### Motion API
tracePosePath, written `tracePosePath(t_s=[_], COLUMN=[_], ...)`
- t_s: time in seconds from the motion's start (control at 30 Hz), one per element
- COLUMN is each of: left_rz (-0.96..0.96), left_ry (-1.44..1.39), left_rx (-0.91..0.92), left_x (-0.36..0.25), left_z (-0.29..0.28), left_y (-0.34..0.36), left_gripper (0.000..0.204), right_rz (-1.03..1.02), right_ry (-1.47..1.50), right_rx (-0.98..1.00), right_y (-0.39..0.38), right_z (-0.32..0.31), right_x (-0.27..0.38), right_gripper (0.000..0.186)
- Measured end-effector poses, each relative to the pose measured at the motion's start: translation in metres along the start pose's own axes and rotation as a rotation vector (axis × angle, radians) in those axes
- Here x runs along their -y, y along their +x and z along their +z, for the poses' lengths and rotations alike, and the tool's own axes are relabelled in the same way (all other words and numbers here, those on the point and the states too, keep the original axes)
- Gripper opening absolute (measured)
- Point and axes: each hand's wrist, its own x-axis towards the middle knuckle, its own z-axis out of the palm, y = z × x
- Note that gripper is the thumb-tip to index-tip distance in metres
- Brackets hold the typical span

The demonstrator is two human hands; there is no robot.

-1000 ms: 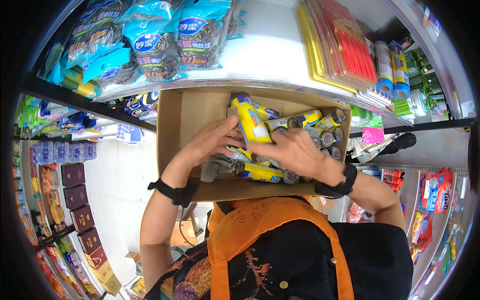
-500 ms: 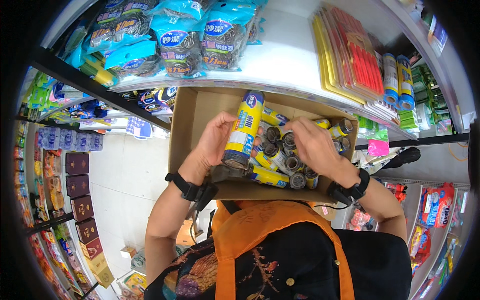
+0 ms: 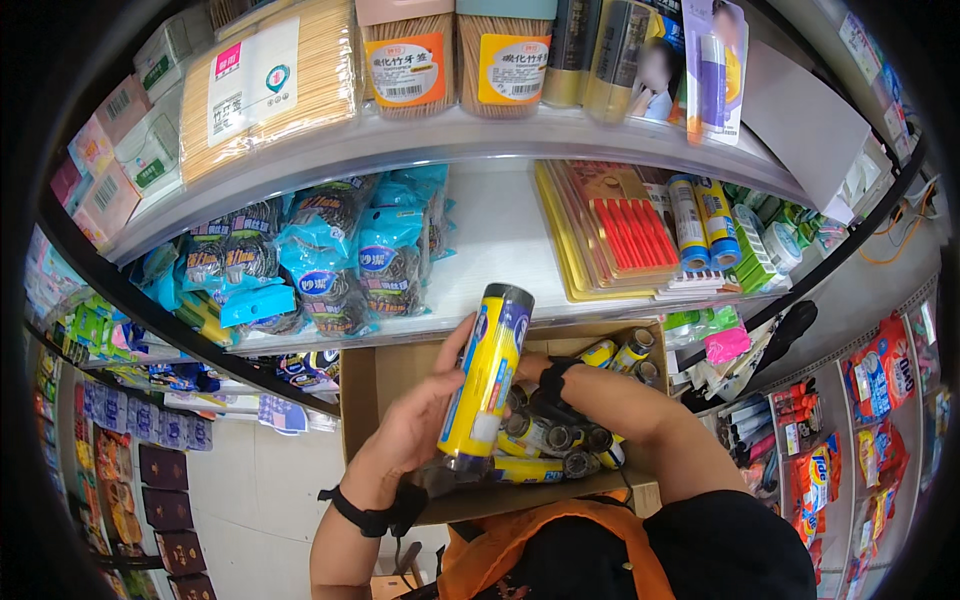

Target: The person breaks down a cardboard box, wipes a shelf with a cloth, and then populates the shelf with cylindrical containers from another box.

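Shifted toward twelve o'clock in the box [image 3: 388, 378], my right hand [image 3: 531, 367] hides its grip; my left hand [image 3: 412, 418] clasps one roll [image 3: 487, 380], other rolls [image 3: 527, 470] remaining inside.

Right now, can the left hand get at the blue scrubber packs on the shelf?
Probably not freely: the left hand holds a yellow roll, though the front of the scrubber packs looks unobstructed.

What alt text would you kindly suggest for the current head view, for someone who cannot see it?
A person's left hand holds a yellow roll at a tilt above an open box of more rolls; the right hand, partly hidden, is at the box. Beyond, shelves carry blue scourer packs and toothpick tubs.
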Motion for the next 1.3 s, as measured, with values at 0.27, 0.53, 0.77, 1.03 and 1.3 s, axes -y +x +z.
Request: tracePosePath(t_s=[0.27,0.53,0.77,1.03,1.3], left_rz=[0.298,0.406,0.371,0.198,0.142], left_ry=[0.330,0.705,0.250,-0.417,-0.560], left_rx=[-0.274,-0.402,-0.296,0.083,0.362], left_x=[0.005,0.008,0.002,0.003,0.003], left_z=[-0.002,-0.012,-0.006,-0.026,-0.019], left_y=[0.030,0.052,0.062,0.067,0.074], left_gripper=[0.091,0.102,0.059,0.048,0.062], right_rz=[-0.034,-0.124,-0.173,0.132,0.077], right_ry=[-0.069,-0.141,-0.171,1.064,1.245], right_rx=[0.038,0.128,-0.073,-0.389,-0.370], right_y=[0.000,-0.026,-0.098,-0.154,-0.138], right_z=[0.021,0.009,-0.024,-0.065,-0.088], right_x=[-0.006,-0.023,0.013,0.050,0.068], right_gripper=[0.061,0.059,0.052,0.043,0.038])
